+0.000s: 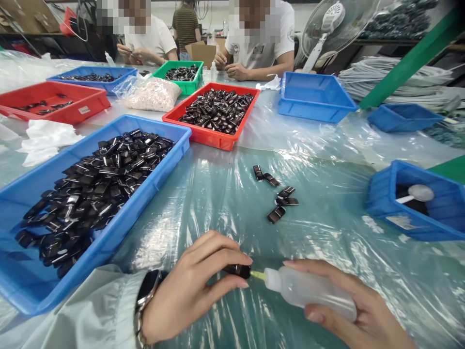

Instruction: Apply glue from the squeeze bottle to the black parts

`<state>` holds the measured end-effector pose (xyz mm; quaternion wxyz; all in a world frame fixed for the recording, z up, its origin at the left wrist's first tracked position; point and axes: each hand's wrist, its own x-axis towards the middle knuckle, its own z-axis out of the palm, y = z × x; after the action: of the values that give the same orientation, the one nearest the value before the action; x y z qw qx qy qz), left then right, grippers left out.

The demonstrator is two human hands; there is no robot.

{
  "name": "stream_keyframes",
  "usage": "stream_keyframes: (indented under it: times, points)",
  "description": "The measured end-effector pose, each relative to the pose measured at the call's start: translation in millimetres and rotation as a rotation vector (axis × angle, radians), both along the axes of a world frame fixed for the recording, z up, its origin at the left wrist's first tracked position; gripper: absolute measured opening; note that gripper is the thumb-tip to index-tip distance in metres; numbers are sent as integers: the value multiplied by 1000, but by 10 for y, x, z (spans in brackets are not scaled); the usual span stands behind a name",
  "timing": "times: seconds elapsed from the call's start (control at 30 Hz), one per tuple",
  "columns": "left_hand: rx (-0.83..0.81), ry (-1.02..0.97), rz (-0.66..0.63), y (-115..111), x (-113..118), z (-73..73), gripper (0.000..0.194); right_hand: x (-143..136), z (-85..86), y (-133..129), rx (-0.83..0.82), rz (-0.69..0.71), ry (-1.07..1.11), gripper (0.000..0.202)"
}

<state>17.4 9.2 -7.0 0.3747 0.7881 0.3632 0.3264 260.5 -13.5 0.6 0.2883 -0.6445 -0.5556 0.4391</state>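
Observation:
My left hand (192, 286) pinches a small black part (238, 270) between thumb and fingers near the table's front edge. My right hand (348, 305) grips a translucent squeeze bottle (308, 291) lying sideways, and its yellow nozzle (257, 275) touches the black part. Several more black parts (278, 194) lie loose on the plastic-covered table just beyond my hands. A large blue tray (170, 167) at my left is heaped with the same black parts.
A red tray (214, 138) of black parts sits mid-table, with a bag of white pieces (150, 94), other red, blue and green trays, a white cloth (43, 138) and a fan (330, 24). A blue bin (417, 230) stands at right. Three people work at the far side.

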Motion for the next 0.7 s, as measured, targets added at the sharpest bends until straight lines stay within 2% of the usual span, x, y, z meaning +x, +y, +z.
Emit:
stream_keyframes:
  times: [0.17,0.27,0.47,0.57,0.7]
  points:
    - [12,5,-14,8,-4,0,20,115,-29,64,47,211,-54,27]
    - [17,9,-18,9,-2,0,19,162,-53,71,53,242,-76,28]
    - [-24,47,-35,-2,-7,10,23,163,-48,77,74,249,-79,31]
    - [-99,117,-23,-4,-1,19,27,123,-11,66,118,199,-80,30]
    - [-146,141,-13,-5,3,21,20,68,26,38,201,141,-77,28]
